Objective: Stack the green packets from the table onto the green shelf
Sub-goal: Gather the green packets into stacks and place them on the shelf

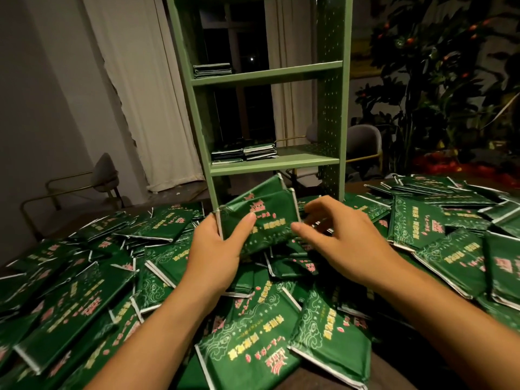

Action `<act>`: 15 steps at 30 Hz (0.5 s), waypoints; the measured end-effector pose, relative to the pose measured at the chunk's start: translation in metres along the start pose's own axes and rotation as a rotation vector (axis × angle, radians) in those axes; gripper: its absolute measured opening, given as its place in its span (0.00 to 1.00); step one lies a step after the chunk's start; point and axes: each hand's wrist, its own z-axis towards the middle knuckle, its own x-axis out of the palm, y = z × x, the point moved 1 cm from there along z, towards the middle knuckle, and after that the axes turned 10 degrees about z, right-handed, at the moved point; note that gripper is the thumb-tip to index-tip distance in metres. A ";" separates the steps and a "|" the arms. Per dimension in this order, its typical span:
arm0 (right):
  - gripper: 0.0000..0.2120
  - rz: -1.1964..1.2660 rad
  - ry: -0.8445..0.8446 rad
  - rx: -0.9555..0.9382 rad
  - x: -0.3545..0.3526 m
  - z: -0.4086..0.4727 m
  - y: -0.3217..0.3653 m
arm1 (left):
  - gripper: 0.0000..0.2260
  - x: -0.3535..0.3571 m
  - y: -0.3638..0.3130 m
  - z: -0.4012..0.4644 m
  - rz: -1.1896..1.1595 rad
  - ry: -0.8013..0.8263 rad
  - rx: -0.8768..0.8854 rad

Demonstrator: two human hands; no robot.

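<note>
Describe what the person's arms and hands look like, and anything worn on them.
Both forearms are bare as far as the frame shows: no sleeves, watch or bracelets. The left hand and right hand carry no gloves or visible rings. Fingernails look short and unpainted.

Both bare forearms reach forward, converging toward the middle. The left hand (218,243) is closed in a grip, thumb laid on top, fingers tucked under what it holds. The right hand (334,235) hovers palm down just beside it, fingers curled loosely, thumb stretched toward the left thumb.
</note>
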 end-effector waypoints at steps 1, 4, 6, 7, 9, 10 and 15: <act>0.26 -0.065 0.061 0.001 0.000 -0.002 0.002 | 0.05 0.000 0.002 0.002 0.027 -0.033 0.013; 0.31 -0.150 0.317 -0.076 0.004 -0.009 0.009 | 0.04 -0.001 0.004 0.003 0.083 -0.089 0.039; 0.28 -0.117 0.389 -0.153 0.007 -0.013 0.013 | 0.03 -0.001 0.005 0.002 0.107 -0.105 0.055; 0.26 -0.073 0.415 -0.164 0.007 -0.013 0.015 | 0.03 -0.001 0.004 0.002 0.117 -0.099 0.065; 0.24 0.003 0.553 -0.131 -0.001 -0.013 0.018 | 0.03 -0.001 0.004 0.000 0.136 -0.087 0.078; 0.25 0.010 0.654 -0.110 -0.008 -0.011 0.019 | 0.03 -0.002 0.003 0.000 0.141 -0.083 0.084; 0.34 -0.016 0.891 -0.022 -0.025 -0.014 0.016 | 0.02 -0.001 0.005 -0.001 0.148 -0.052 0.130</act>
